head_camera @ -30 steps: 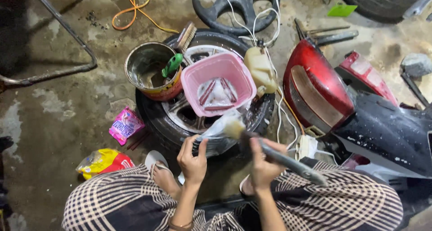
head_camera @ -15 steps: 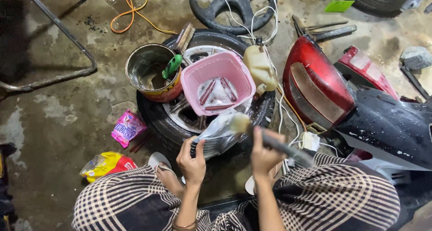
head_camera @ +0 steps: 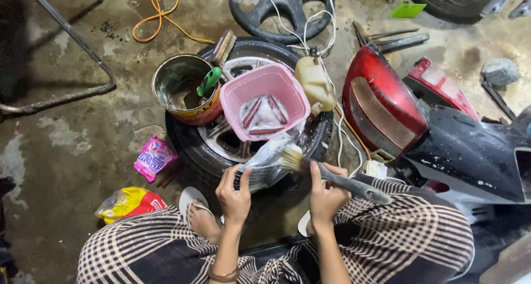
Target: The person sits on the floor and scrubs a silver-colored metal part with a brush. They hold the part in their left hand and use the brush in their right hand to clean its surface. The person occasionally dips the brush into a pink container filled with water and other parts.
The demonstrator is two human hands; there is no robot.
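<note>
Midway, my left hand point(head_camera: 234, 191) grips a grimy part point(head_camera: 265, 163); my right hand point(head_camera: 325, 192) clasps the paintbrush point(head_camera: 332, 176), bristles touching it, grime remaining.

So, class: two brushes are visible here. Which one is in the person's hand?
The grey-handled paintbrush, held in the right hand; the other brush lies untouched on the tyre's far edge.
</note>
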